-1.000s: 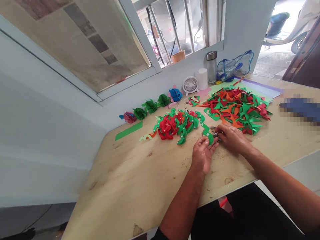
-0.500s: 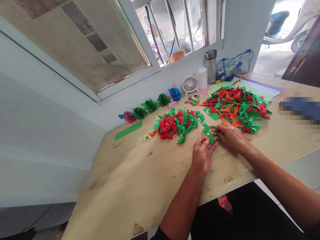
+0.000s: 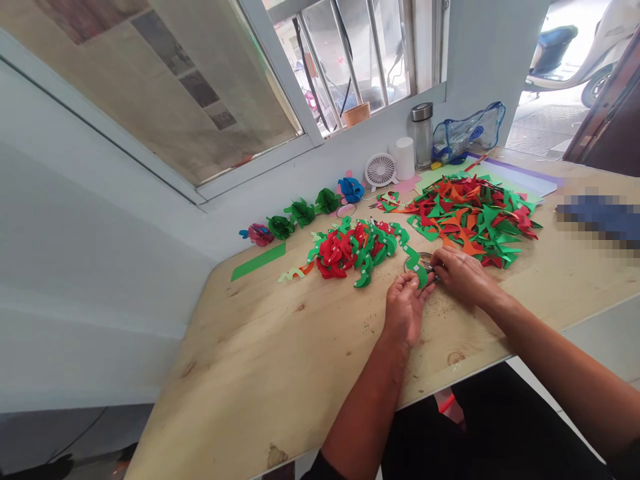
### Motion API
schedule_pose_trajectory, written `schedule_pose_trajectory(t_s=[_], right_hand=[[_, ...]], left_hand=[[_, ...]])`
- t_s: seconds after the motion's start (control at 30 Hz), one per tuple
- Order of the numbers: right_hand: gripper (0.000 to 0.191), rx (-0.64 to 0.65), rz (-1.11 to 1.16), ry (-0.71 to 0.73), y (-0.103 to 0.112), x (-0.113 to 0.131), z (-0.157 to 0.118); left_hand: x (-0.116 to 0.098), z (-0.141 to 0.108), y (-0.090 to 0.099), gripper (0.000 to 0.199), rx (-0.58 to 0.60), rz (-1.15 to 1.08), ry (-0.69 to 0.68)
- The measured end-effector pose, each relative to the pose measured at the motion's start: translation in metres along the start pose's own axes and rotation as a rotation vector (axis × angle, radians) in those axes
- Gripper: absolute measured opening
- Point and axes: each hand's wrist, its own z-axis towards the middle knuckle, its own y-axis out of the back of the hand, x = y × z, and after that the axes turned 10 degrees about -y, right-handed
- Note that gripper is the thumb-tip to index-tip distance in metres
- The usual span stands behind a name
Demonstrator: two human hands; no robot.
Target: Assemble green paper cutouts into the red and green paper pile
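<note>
Near the table's front, my left hand (image 3: 404, 300) pinches the end of a green wavy paper strip (image 3: 416, 268) dotted with small white squares. The strip runs back to a heap of red and green curved paper pieces (image 3: 345, 248). My right hand (image 3: 461, 272) is closed just right of the strip's end, its fingertips together. What they grip is too small to make out. Behind the fingers, partly hidden, lies a thin grey ring-shaped thing (image 3: 425, 255), perhaps a tape roll.
A pile of red, orange and green paper scraps (image 3: 470, 217) lies beyond my right hand. Along the wall stand folded paper flowers (image 3: 301, 212), a small white fan (image 3: 381, 170), a glass bottle (image 3: 422, 137) and a clear bag (image 3: 467, 130). A green paper strip (image 3: 259, 260) lies far left.
The view has shifted very slightly. Both hands keep their places, and no clear change shows in the paper strip.
</note>
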Motion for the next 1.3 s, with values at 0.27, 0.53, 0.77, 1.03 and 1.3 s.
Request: schedule_pose_trajectory(t_s=[0.27, 0.53, 0.77, 1.03, 1.3], right_hand=[[0.017, -0.027, 0.014, 0.015, -0.0005, -0.0004, 0.0005], [0.017, -0.020, -0.019, -0.007, 0.0014, 0.0020, -0.0003], [0.013, -0.027, -0.003, -0.037, -0.0015, 0.0012, 0.0015], [0.011, 0.002, -0.018, -0.021, -0.0046, -0.0029, 0.0027], [0.014, 0.006, 0.047, -0.050, -0.0005, 0.0011, 0.0006]], left_hand=[[0.0005, 0.0005, 0.0012, 0.014, -0.008, 0.000, 0.011], [0.0006, 0.0010, 0.0009, 0.013, -0.010, 0.000, 0.007], [0.0001, 0.0004, -0.0011, 0.012, -0.034, 0.015, 0.009], [0.0001, 0.0008, -0.0010, 0.012, -0.035, 0.043, 0.012], [-0.0011, 0.0019, 0.0007, 0.012, -0.037, -0.003, 0.017]])
